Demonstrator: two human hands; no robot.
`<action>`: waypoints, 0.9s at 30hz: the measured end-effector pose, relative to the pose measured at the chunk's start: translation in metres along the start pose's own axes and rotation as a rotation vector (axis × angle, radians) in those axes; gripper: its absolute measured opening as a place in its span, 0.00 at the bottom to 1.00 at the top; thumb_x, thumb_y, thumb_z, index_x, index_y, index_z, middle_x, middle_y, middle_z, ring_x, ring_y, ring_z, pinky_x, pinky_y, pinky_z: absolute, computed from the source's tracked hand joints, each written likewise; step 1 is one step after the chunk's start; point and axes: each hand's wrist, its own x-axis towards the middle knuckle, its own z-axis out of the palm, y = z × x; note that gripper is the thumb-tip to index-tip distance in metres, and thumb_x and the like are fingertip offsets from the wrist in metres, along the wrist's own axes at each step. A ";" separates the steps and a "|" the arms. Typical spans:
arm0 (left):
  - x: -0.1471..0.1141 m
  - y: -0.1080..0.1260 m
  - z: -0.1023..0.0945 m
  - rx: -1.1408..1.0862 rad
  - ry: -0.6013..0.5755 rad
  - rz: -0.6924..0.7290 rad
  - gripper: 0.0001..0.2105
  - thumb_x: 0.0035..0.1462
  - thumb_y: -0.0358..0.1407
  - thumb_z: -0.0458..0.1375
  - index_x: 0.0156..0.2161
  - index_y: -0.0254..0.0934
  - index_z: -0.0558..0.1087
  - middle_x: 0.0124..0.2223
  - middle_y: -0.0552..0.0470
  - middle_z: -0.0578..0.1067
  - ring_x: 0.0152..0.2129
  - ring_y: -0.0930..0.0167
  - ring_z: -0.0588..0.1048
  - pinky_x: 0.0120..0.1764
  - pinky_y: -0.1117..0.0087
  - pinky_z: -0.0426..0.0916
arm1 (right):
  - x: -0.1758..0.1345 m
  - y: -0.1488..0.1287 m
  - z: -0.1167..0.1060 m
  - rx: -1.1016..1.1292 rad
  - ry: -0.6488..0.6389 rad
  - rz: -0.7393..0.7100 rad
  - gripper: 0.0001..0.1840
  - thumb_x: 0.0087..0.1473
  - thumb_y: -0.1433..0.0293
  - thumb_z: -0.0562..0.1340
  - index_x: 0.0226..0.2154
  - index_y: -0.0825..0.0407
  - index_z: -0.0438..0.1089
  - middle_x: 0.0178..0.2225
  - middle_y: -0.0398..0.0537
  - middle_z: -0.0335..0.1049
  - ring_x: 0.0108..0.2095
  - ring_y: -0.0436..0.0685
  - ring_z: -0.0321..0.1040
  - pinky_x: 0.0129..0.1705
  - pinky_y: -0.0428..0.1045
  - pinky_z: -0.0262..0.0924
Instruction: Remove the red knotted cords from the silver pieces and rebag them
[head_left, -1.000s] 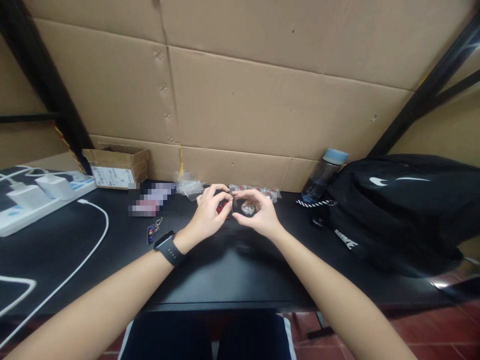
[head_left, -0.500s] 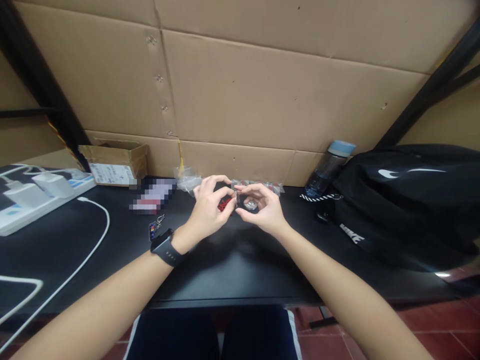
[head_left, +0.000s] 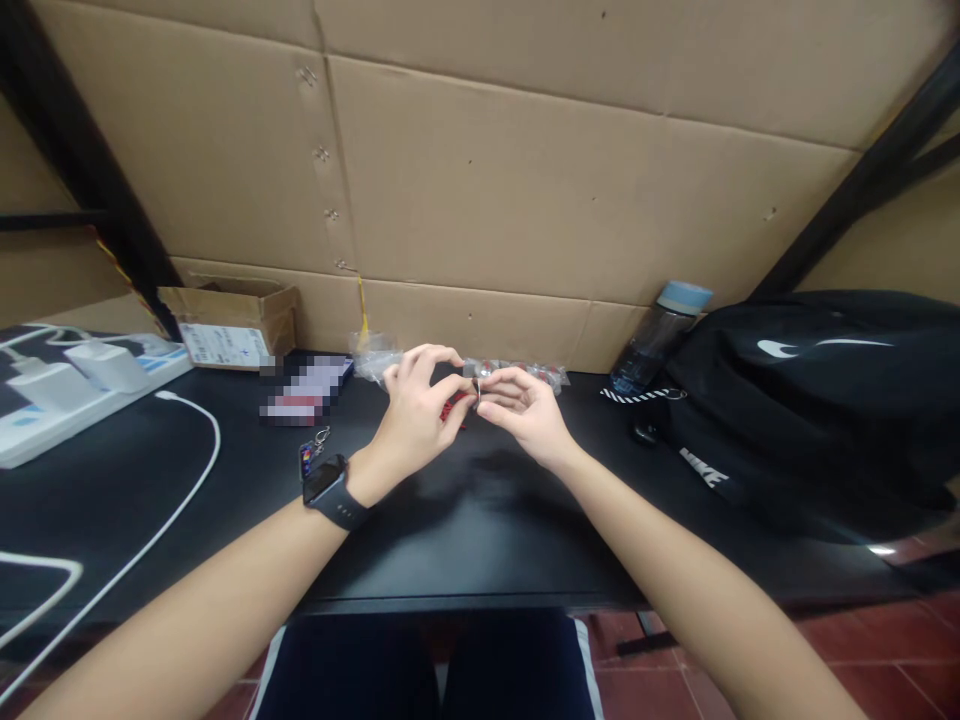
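1. The fingers of the left hand were pinching a thin shiny piece at the thumb and forefinger, with the other fingers arched and loosely spread. The fingers of the right hand were pinching the same piece from the other side, grouped close together opposite the thumb. It stood edge-on between the two hands, above the worktop; its finer detail was too small to tell.
2. Nearest the body, dark trousers with pale side stripes showed below the worktop's front edge.
3. A black smartwatch circled the left wrist; a white cable curved across the worktop to its left.
4. Just beyond the watch lay a keychain, and past that a flat item blurred by pixels.
5. Something red lay partly hidden behind the left fingers.
6. A black backpack sat at the far right, a white power strip at the left.
7. Toward the back were an open cardboard box, clear plastic bags, small sealed packets and a blue-lidded bottle beside the backpack.
8. Behind everything rose a cardboard wall.
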 end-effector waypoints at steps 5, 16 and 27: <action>0.002 0.002 -0.005 0.074 0.023 0.093 0.04 0.62 0.32 0.58 0.38 0.40 0.76 0.53 0.44 0.73 0.58 0.55 0.64 0.52 0.51 0.54 | 0.003 0.002 0.000 0.041 0.045 0.092 0.18 0.46 0.62 0.75 0.38 0.52 0.78 0.33 0.46 0.80 0.32 0.52 0.75 0.40 0.50 0.71; -0.001 0.004 0.003 -0.042 -0.010 -0.110 0.03 0.60 0.34 0.60 0.36 0.40 0.76 0.51 0.46 0.72 0.54 0.58 0.66 0.51 0.53 0.57 | 0.001 0.008 -0.001 0.090 0.057 0.065 0.22 0.39 0.69 0.78 0.41 0.47 0.81 0.48 0.48 0.79 0.48 0.60 0.77 0.55 0.58 0.70; -0.003 0.001 0.006 -0.062 -0.037 -0.088 0.04 0.62 0.33 0.59 0.37 0.40 0.76 0.49 0.47 0.73 0.52 0.59 0.66 0.50 0.54 0.57 | 0.002 0.007 0.000 0.035 0.075 0.016 0.23 0.36 0.69 0.78 0.40 0.48 0.81 0.50 0.50 0.78 0.51 0.65 0.75 0.57 0.62 0.69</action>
